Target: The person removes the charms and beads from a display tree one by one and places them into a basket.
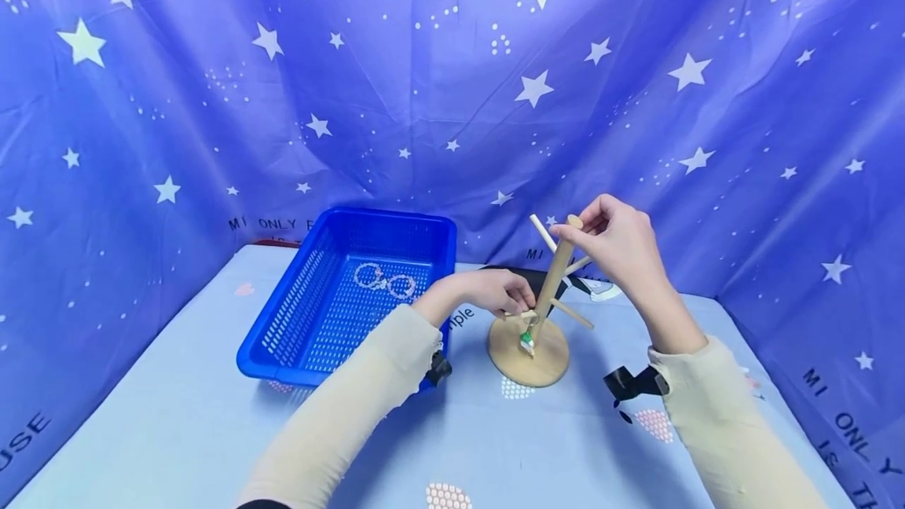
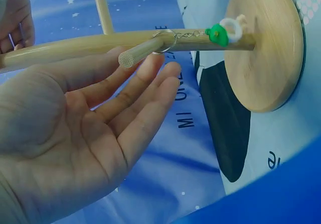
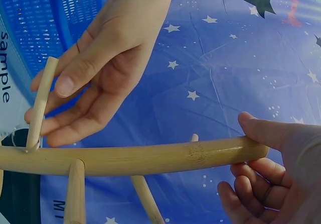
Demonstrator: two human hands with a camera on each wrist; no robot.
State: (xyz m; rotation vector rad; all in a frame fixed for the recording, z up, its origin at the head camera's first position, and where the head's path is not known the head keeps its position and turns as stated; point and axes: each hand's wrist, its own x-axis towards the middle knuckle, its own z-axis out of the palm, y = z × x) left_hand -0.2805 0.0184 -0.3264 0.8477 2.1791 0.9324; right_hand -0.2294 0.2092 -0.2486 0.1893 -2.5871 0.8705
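Note:
A wooden peg stand (image 1: 554, 283) with a round base and several side pegs stands on the table, its post looking tilted in the head view. At the post's top, my right hand (image 1: 617, 240) pinches it between thumb and fingers. A keychain (image 2: 218, 34) with a green-and-white charm hangs by its metal ring around a low peg (image 2: 143, 52), near the post. My left hand (image 1: 495, 292) is beside that peg, fingers loosely extended and holding nothing. Whether its fingertips touch the peg or ring, I cannot tell.
Left of the stand sits a blue perforated basket (image 1: 274, 372), with two pale ring-shaped items (image 1: 402, 286) on its floor. A light blue patterned cloth (image 1: 170, 391) covers the table. Blue star-printed curtains (image 1: 424, 100) rise behind and at both sides.

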